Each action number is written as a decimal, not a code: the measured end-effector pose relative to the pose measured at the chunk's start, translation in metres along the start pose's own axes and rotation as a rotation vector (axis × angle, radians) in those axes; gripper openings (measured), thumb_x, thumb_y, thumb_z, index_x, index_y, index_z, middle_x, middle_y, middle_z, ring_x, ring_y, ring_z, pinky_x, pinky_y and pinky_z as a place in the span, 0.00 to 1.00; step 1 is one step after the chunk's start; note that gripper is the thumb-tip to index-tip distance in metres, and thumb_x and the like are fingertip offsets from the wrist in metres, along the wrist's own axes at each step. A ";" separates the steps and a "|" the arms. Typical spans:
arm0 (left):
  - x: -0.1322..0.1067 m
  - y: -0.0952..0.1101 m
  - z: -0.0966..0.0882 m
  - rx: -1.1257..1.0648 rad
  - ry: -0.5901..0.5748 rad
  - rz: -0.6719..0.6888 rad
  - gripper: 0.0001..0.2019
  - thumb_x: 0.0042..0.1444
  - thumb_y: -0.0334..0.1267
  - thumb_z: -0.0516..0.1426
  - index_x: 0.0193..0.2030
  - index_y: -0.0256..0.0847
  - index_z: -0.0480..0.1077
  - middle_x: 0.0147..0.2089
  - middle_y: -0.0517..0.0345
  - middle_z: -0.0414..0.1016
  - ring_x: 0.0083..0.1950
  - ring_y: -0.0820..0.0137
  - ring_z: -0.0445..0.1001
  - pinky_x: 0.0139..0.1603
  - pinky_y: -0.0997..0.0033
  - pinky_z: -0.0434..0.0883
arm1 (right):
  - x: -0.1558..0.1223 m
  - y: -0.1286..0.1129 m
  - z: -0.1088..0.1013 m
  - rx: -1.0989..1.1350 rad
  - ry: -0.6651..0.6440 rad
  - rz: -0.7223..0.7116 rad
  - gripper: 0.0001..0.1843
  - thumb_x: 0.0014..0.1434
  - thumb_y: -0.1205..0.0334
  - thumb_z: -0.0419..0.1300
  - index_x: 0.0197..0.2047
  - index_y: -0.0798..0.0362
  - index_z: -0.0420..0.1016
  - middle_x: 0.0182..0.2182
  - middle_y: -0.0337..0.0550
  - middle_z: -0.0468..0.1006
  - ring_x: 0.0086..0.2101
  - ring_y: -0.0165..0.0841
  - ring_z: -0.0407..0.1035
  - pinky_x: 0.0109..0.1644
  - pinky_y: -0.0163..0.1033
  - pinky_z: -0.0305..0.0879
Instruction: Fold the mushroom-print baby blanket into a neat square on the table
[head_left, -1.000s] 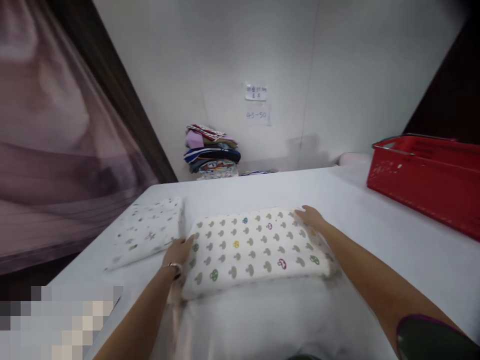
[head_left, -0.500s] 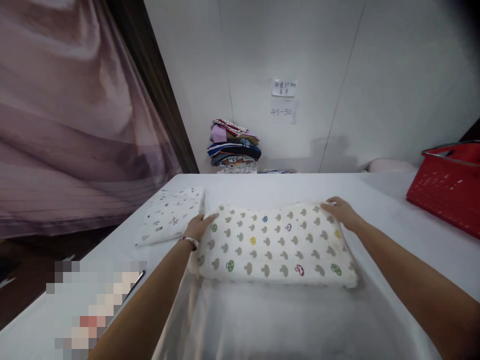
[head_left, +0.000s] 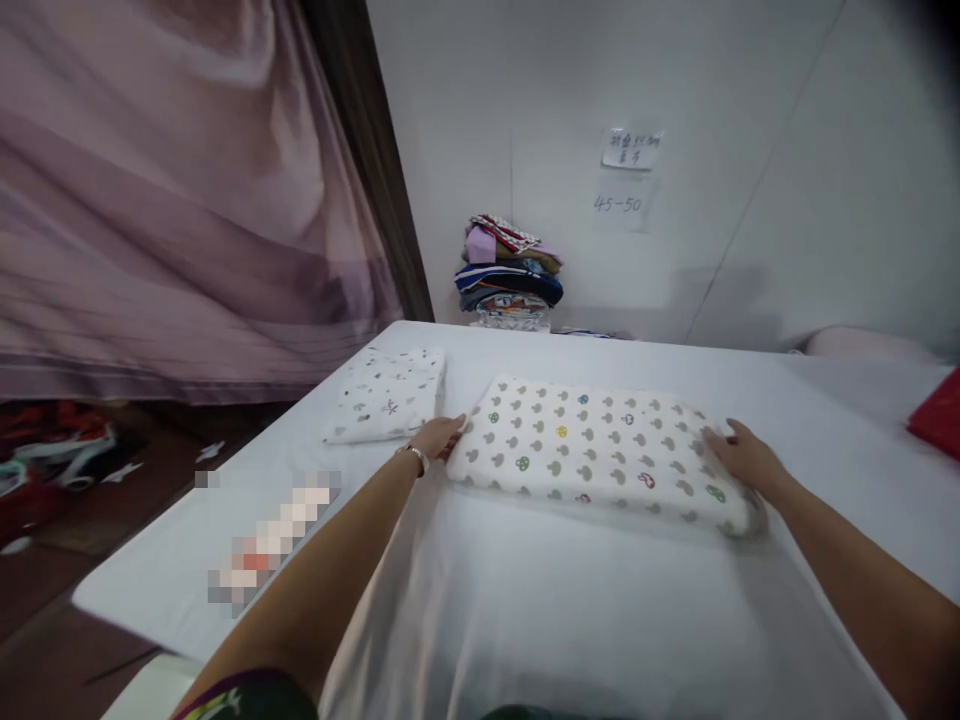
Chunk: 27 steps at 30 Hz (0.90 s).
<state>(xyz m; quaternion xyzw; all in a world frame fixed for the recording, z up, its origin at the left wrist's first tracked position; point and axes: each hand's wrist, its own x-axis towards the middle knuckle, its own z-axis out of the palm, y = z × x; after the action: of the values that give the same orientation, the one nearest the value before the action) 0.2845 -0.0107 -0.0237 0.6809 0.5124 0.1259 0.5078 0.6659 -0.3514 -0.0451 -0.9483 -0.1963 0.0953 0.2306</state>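
Note:
A folded white cloth (head_left: 600, 450) with grey mushrooms and a few coloured ones lies flat on the white table (head_left: 570, 590) in front of me. My left hand (head_left: 439, 438) is at its left edge, closed on the side of the fabric with the fingers partly hidden. At the right end, my right hand (head_left: 746, 458) rests its fingers against the cloth, thumb lifted apart. To the left of it lies a second folded white cloth (head_left: 386, 395) with small grey and green prints.
A stack of folded clothes (head_left: 510, 275) stands beyond the table's far edge. Part of a red basket (head_left: 937, 415) shows at the right. A pink curtain (head_left: 187, 200) hangs on the left. Two paper notes (head_left: 630, 150) are on the wall. A blurred-out item (head_left: 274, 540) lies front left.
The view has shifted left and down. My hands have moved from the mushroom cloth's upper corners to its sides. My right thumb has lifted off the fabric. The cloth lies flatter.

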 end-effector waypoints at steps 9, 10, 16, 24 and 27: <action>-0.053 -0.046 -0.004 -0.060 0.086 0.141 0.23 0.42 0.48 0.60 0.44 0.38 0.68 0.29 0.61 0.71 0.28 0.75 0.68 0.27 0.78 0.64 | -0.102 0.027 -0.007 0.270 0.078 0.075 0.42 0.47 0.36 0.54 0.60 0.49 0.57 0.46 0.50 0.72 0.43 0.44 0.68 0.43 0.44 0.65; -0.054 -0.046 -0.002 -0.065 0.095 0.154 0.23 0.42 0.47 0.60 0.45 0.38 0.68 0.30 0.60 0.72 0.28 0.76 0.68 0.28 0.78 0.64 | -0.107 0.028 -0.005 0.302 0.102 0.080 0.42 0.46 0.37 0.55 0.60 0.49 0.57 0.47 0.50 0.71 0.43 0.43 0.68 0.43 0.44 0.65; -0.053 -0.039 0.005 -0.035 0.111 0.149 0.23 0.40 0.43 0.62 0.44 0.35 0.69 0.27 0.58 0.72 0.23 0.76 0.66 0.24 0.77 0.62 | -0.116 0.028 -0.006 0.438 0.030 0.158 0.43 0.44 0.36 0.57 0.60 0.47 0.58 0.47 0.51 0.69 0.44 0.43 0.67 0.48 0.45 0.63; -0.054 -0.032 0.001 0.081 0.157 0.148 0.14 0.48 0.38 0.57 0.42 0.37 0.67 0.20 0.66 0.66 0.20 0.78 0.64 0.23 0.78 0.61 | -0.122 0.030 -0.015 0.518 0.098 0.104 0.38 0.40 0.40 0.61 0.53 0.51 0.68 0.37 0.46 0.72 0.38 0.40 0.69 0.38 0.40 0.64; -0.058 -0.037 -0.003 0.164 0.151 0.141 0.11 0.47 0.36 0.57 0.39 0.37 0.67 0.20 0.66 0.66 0.20 0.76 0.65 0.23 0.77 0.62 | -0.124 0.044 -0.009 0.345 0.035 0.037 0.36 0.44 0.41 0.58 0.53 0.53 0.67 0.33 0.45 0.73 0.35 0.39 0.69 0.36 0.40 0.64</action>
<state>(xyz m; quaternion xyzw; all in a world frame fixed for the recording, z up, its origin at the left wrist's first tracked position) 0.2360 -0.0583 -0.0322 0.7431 0.5086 0.1700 0.4003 0.5710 -0.4422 -0.0465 -0.8995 -0.1556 0.1152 0.3917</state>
